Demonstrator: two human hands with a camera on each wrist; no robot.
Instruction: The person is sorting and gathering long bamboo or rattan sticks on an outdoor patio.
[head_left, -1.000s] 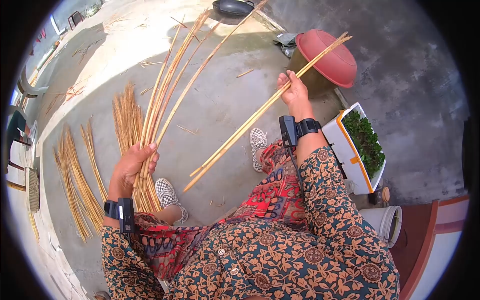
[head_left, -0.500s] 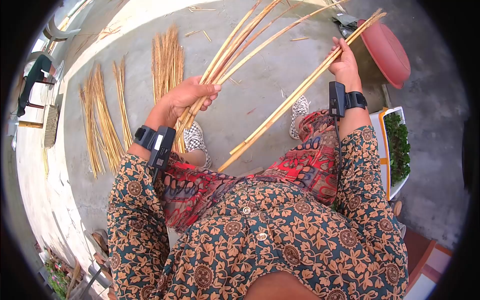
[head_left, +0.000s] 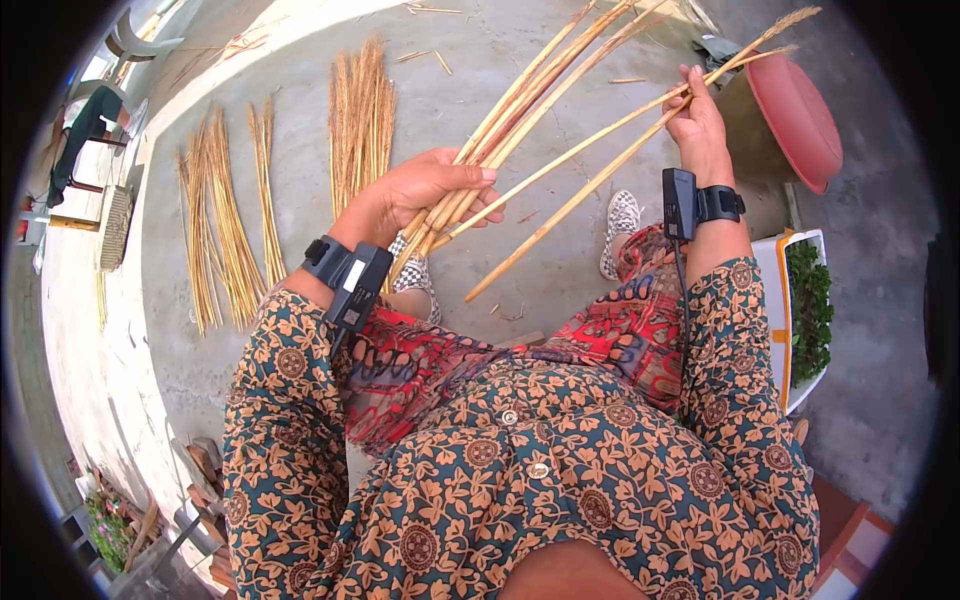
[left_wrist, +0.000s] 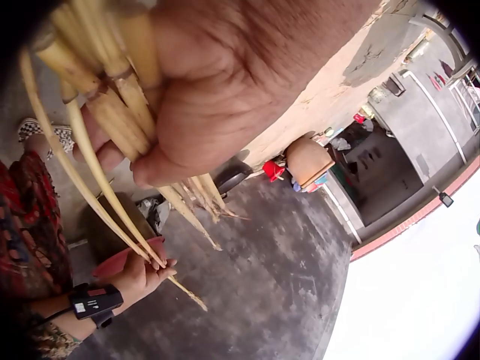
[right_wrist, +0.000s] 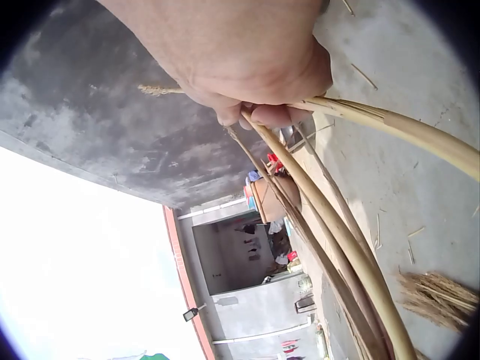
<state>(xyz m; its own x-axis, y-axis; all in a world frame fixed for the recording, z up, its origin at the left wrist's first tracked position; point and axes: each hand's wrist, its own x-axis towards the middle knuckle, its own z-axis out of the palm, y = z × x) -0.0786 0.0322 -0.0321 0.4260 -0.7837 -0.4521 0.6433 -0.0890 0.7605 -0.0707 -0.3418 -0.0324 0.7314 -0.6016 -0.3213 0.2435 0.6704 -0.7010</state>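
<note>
In the head view my left hand [head_left: 437, 190] grips a bundle of long dry stalks [head_left: 521, 95], its thumb laid across them, their lower ends poking out below the palm. My right hand [head_left: 697, 118] pinches two stalks near their feathery tips. One of these, the lower stalk [head_left: 570, 208], hangs with its thick end free; the other stalk [head_left: 575, 152] slants down to the bundle at my left hand. The left wrist view shows the thick jointed ends [left_wrist: 116, 124] in the left palm. Some right fingertips are hidden behind the palm in the right wrist view.
Bundles of stalks [head_left: 222, 215] lie on the concrete at the left, with a thicker bundle [head_left: 362, 130] nearer. A red basin [head_left: 795, 120] tops a large pot at the upper right. Below it stands a white box of green plants [head_left: 808, 310]. Checkered shoes [head_left: 621, 232] are below the hands.
The two stalks in my right hand have spread apart, one now reaching to the left-hand bundle. My left hand has moved right, closer to my right hand. The head view has shifted.
</note>
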